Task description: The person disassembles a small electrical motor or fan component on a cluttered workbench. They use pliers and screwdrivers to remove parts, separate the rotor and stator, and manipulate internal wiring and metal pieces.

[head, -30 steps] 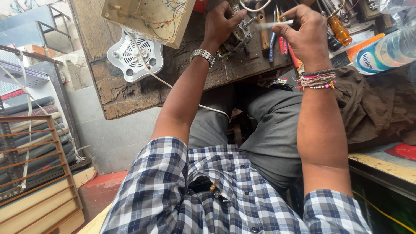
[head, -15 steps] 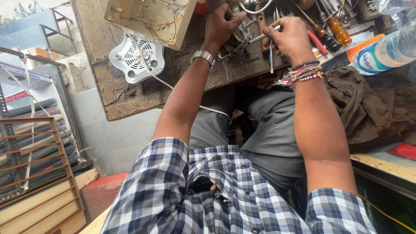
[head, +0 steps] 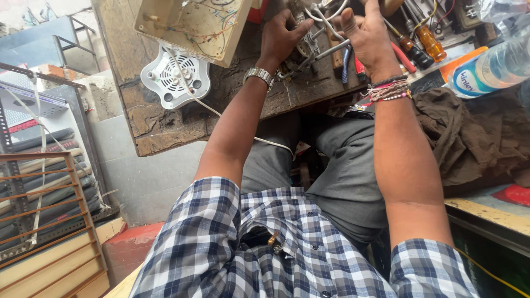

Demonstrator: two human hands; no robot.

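Metal part: we've got a small motor-like metal part (head: 301, 52) sitting at the far edge of the wooden tabletop (head: 165, 124), wires (head: 326, 16) looping off the top.
Left hand: our left hand (head: 279, 41) is clamped around that part, fingers curled tight.
Right hand: our right hand (head: 369, 38) is closed on a thin metal rod (head: 331, 49) that pokes into the part.
Handling: looks rigid and fairly heavy for its size, hard-edged, not slippery; the wires seem like the fragile bit, so grip the body.
Nearby: white fan grille (head: 174, 77), open cream box (head: 196, 25), screwdrivers (head: 422, 41), plastic bottle (head: 494, 66), brown cloth (head: 469, 138).
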